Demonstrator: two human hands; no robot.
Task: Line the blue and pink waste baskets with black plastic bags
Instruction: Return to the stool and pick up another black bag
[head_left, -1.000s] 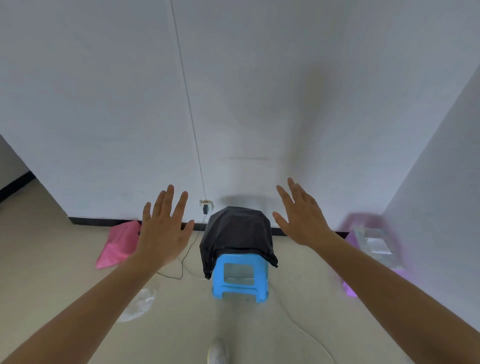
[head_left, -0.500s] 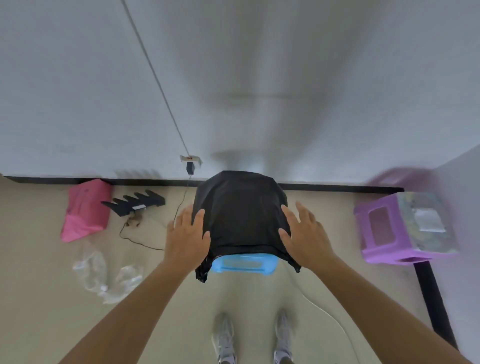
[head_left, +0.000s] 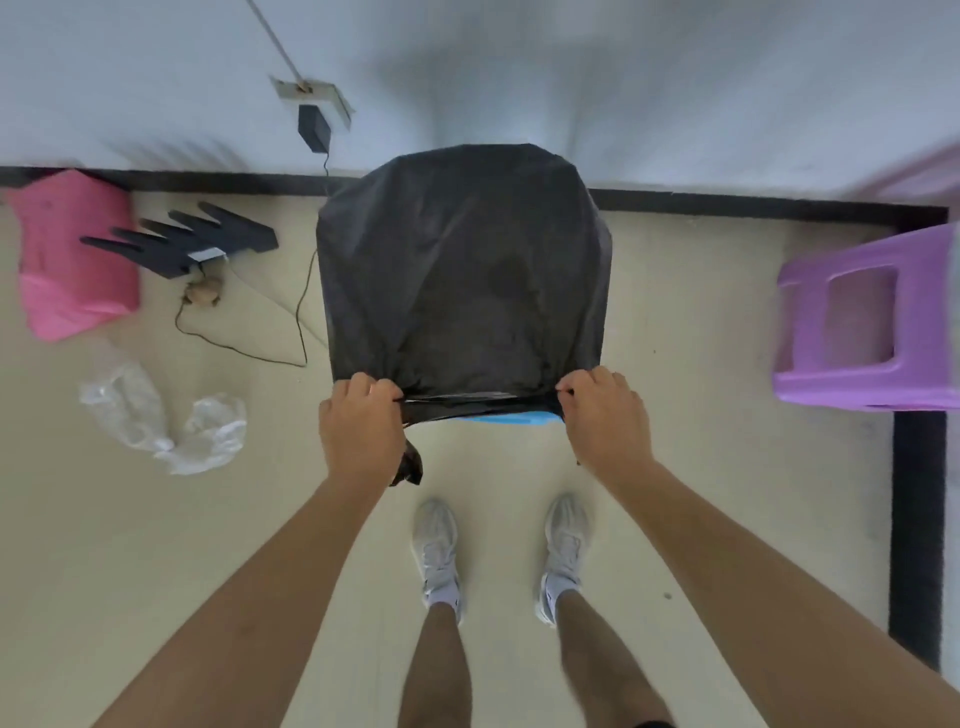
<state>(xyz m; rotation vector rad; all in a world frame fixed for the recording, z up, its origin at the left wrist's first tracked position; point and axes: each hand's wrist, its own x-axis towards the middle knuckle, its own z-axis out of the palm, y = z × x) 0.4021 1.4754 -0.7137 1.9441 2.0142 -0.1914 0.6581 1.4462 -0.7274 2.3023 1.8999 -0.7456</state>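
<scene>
A black plastic bag (head_left: 462, 265) is draped over a blue plastic piece (head_left: 511, 418), which shows only as a thin strip under the bag's near edge. My left hand (head_left: 361, 426) pinches the bag's near left corner. My right hand (head_left: 605, 418) pinches its near right corner, and the edge is stretched taut between them. A pink object (head_left: 70, 260), perhaps a basket on its side, lies at the far left by the wall.
A purple stool (head_left: 867, 317) stands at the right near the corner. A black comb-shaped device (head_left: 192, 239) with a thin cable, a wall plug (head_left: 312, 127) and crumpled clear plastic (head_left: 166, 421) lie at the left. My shoes (head_left: 501, 551) stand just behind the bag.
My open hands came down from in front of the wall onto the bag's sides, then closed on its near corners. The view tilted down and moved closer.
</scene>
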